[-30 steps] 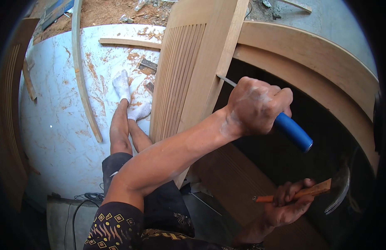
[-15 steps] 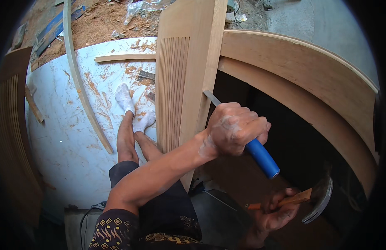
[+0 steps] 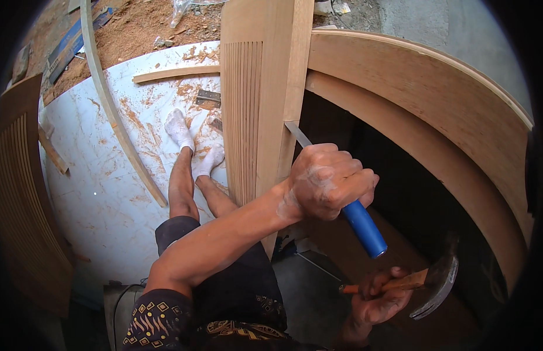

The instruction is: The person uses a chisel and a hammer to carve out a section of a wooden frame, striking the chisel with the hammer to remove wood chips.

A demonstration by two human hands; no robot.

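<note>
My left hand is closed round a chisel with a blue handle and a flat steel blade. The blade's tip rests against the narrow edge of an upright wooden panel with vertical grooves. Lower right, in shadow, my right hand grips a claw hammer by its wooden handle. The hammer's curved metal head is held below and to the right of the chisel's butt end, apart from it.
A curved wooden rail runs rightward from the panel above a dark opening. On the pale, shaving-strewn floor sheet lie a long wooden strip, a shorter strip and a metal hinge. Another grooved panel stands far left.
The chisel's butt end has swung slightly left and down while its tip stays at the panel's edge. The hammer has shifted a little left. The whole view has moved slightly.
</note>
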